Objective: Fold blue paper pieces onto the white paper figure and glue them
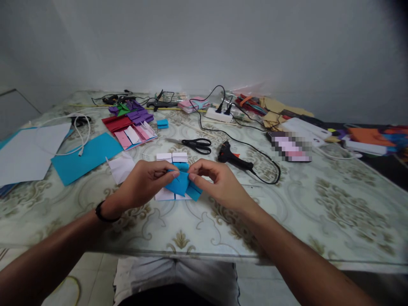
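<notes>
Between my hands is a folded piece of blue paper (179,185), held a little above the table and pinched at its upper edge from both sides. My left hand (148,177), with a black band on the wrist, closes thumb and fingers on its left corner. On the right corner, my right hand (210,178) pinches with thumb and forefinger. Beneath and behind it lie folded white paper pieces (164,157) and more blue paper, partly hidden by my hands. A crumpled white sheet (120,166) lies left of my left hand.
Black scissors (196,145) and a black glue gun (234,157) with its cord lie beyond my hands. Blue (86,157) and white sheets (32,153) spread at left, near folded pink paper (135,135). A white power strip (219,114) and a phone (288,146) are farther back.
</notes>
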### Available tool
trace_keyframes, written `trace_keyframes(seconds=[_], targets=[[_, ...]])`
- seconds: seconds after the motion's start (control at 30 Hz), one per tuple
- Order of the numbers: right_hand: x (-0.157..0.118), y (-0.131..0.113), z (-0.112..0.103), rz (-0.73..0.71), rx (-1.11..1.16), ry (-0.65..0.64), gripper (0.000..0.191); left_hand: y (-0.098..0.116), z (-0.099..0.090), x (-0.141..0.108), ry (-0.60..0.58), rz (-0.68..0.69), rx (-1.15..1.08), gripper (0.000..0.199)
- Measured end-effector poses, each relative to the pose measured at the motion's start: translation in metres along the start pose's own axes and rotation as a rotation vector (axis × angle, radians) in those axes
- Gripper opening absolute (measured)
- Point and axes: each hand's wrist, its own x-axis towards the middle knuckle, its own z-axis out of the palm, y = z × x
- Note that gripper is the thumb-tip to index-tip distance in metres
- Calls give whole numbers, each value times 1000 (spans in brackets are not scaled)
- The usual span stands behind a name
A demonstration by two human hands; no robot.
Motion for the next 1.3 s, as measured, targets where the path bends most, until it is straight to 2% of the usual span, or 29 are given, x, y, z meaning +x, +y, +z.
trace_keyframes(seconds=[0.27, 0.43, 0.5, 0.6, 0.73, 0.97, 1.13, 1.3], targets=[[-2, -1, 8, -57, -64, -1, 9, -3, 3, -4, -70, 74, 95, 21], [-3, -3, 10, -72, -117, 16, 5, -1, 3, -5, -177, 89, 147, 36], [-3, -4, 11, -91, -136, 8, 7, -1, 3, -5, -185, 116, 181, 37], [-3, -4, 13, -117, -161, 0, 9, -2, 5, -5, -158, 137, 212, 34], [-3, -4, 13, -133, -169, 22, 9, 1, 3, -5, -116, 122, 138, 23], [-3, -4, 13, -142, -168, 11, 9, 4, 3, -6, -113, 142, 144, 19], [-3, -5, 12, -100, -103, -10, 8, 5, 6, -6, -64, 181, 142, 16], [0, -1, 4, -14, 76, -34, 5, 7, -2, -4, 56, 181, 110, 17]])
